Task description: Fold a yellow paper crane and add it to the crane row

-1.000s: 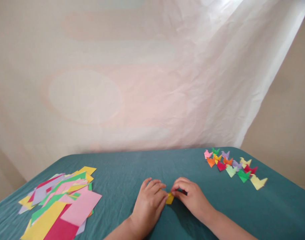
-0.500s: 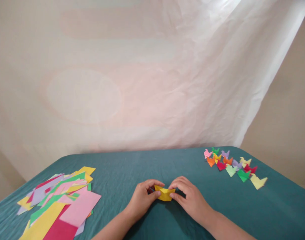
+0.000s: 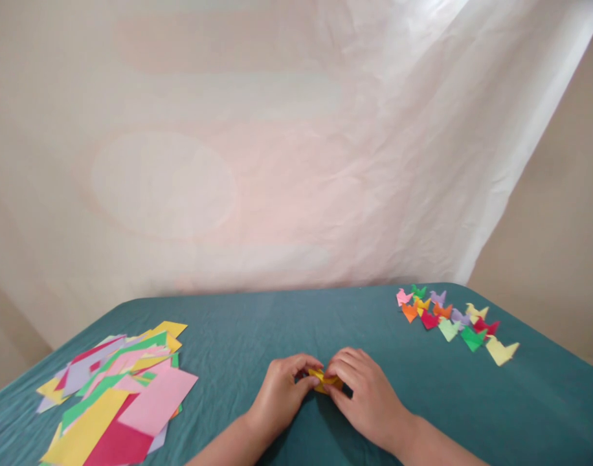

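Both hands meet low in the middle of the teal table [image 3: 257,323]. My left hand [image 3: 283,396] and my right hand [image 3: 362,396] pinch a small folded yellow paper piece [image 3: 322,380] between their fingertips, just above the cloth. Most of the piece is hidden by the fingers. A loose pile of coloured paper squares [image 3: 116,391] lies to the left of my left hand. A cluster of small folded paper figures [image 3: 452,318] in several colours sits at the far right of the table.
A creased white sheet [image 3: 287,142] hangs behind the table as a backdrop. The table's rounded far edge runs along the sheet's foot. A beige wall [image 3: 563,213] shows at the right.
The yellow piece was pressed flat a second ago, then lifted and spread open between both hands. Now the hands have closed in on it, covering most of it.
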Demonstrator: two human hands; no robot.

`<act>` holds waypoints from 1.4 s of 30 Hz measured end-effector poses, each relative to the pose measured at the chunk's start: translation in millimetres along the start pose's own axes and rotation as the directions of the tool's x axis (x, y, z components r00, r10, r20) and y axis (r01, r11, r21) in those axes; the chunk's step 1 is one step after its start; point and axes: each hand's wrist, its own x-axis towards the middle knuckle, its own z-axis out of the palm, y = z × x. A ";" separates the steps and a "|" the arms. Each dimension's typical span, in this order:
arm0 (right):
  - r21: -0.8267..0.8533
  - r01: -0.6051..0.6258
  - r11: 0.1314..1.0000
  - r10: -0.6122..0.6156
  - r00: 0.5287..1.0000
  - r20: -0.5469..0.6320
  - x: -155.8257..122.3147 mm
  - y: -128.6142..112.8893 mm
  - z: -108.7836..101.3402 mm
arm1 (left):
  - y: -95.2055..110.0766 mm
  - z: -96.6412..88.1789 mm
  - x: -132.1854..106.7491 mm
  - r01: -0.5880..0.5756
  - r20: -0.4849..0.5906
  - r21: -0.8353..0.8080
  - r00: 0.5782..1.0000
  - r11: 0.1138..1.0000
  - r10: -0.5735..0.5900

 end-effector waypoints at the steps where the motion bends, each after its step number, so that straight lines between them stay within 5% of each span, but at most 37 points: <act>1: -0.007 0.007 1.000 -0.007 1.000 0.001 0.0 -0.5 0.0 | 0.3 -1.2 0.0 -0.021 0.010 0.021 1.000 1.000 0.021; 8: 0.007 0.079 0.997 -0.079 0.996 0.045 1.7 2.3 -2.3 | -2.3 -6.1 1.4 -0.173 0.084 0.080 0.982 0.982 0.166; 15: 0.042 0.154 0.987 -0.157 0.984 0.084 2.1 11.9 -6.1 | -9.9 -6.6 4.7 -0.199 0.088 0.049 0.977 0.979 0.194; 21: 0.020 0.039 0.999 -0.038 0.999 -0.026 2.3 13.8 -6.1 | 2.2 -4.7 3.7 -0.014 -0.149 -0.019 0.989 1.000 0.011; 25: 0.052 -0.020 0.998 0.027 0.989 -0.145 2.1 12.9 -7.5 | 11.1 4.1 -0.9 0.037 -0.076 -0.140 0.996 0.989 -0.048; 32: 0.158 -0.027 0.987 0.048 0.990 -0.132 1.5 6.2 -0.6 | 8.1 20.5 -1.5 0.129 -0.009 -0.506 0.988 0.853 -0.155; 42: 0.209 -0.079 0.975 0.105 0.987 -0.120 0.5 1.8 1.9 | 14.8 16.2 -0.3 0.186 -0.085 -0.283 0.972 0.941 -0.218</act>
